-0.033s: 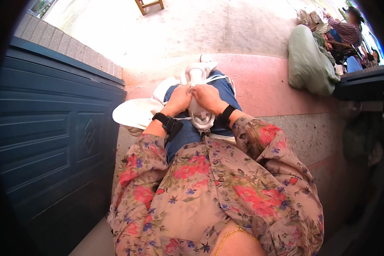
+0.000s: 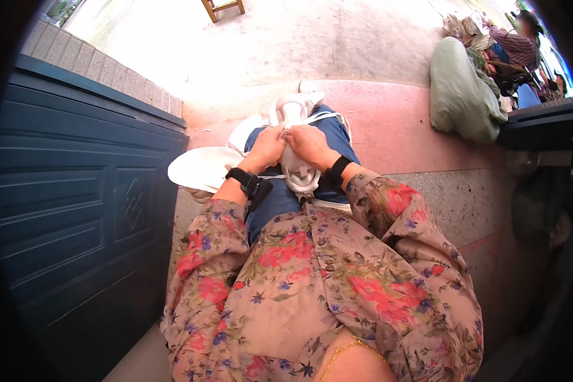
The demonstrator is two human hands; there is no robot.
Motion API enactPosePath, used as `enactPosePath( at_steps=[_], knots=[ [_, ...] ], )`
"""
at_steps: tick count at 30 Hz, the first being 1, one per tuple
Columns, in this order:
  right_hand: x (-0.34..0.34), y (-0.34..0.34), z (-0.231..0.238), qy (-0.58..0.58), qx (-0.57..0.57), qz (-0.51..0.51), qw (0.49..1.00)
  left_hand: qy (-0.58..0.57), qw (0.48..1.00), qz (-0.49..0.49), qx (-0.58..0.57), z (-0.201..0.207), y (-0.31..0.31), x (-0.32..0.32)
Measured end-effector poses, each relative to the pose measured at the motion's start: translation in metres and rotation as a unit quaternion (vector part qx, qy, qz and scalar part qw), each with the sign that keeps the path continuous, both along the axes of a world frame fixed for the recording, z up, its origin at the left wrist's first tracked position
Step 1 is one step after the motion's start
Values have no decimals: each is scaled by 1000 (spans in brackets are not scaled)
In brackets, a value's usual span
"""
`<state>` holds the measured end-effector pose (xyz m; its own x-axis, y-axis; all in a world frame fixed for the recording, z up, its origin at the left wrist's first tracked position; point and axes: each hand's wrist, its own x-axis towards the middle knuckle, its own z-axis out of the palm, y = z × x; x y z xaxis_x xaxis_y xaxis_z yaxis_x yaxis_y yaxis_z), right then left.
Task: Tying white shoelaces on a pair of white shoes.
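On my lap, over the blue jeans (image 2: 270,210), lies a white piece that looks like a shoe (image 2: 293,108), with a rounded opening at its near end and a small pinkish patch beside it. My left hand (image 2: 269,145) and my right hand (image 2: 312,145) meet over its middle, fingers pinched together. The small part between the fingertips is too hidden to name. Thin white cords (image 2: 325,117) run across the jeans to the right. At my left knee rests a large white rounded piece (image 2: 197,167), its kind unclear.
A dark blue panelled door (image 2: 76,184) stands close on my left. Ahead to the right sits a bulging pale green sack (image 2: 461,92); beyond it a person in a checked shirt (image 2: 516,48) sits among piled bundles. A wooden stool leg (image 2: 226,7) shows at the far edge.
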<state>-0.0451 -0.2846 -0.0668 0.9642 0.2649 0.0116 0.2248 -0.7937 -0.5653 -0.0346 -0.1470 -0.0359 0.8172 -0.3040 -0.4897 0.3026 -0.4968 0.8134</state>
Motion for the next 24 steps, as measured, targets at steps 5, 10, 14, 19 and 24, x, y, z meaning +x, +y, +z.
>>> enactPosePath(
  at_steps=[5,10,14,19,24],
  knots=[
    [3,8,7,20,-50,4,999,25,998,26,-54,-3,2,-1],
    [5,8,1,-1,-101,1,995,-17,999,-34,22,-6,3,1],
    [7,-1,-6,-6,-78,31,996,-10,1000,-8,-3,-8,3,0],
    [4,-2,5,-22,-41,71,996,62,994,44,-72,-12,6,2],
    [21,-21,-11,51,-24,93,994,22,997,30,-74,-1,9,-4]
  ],
)
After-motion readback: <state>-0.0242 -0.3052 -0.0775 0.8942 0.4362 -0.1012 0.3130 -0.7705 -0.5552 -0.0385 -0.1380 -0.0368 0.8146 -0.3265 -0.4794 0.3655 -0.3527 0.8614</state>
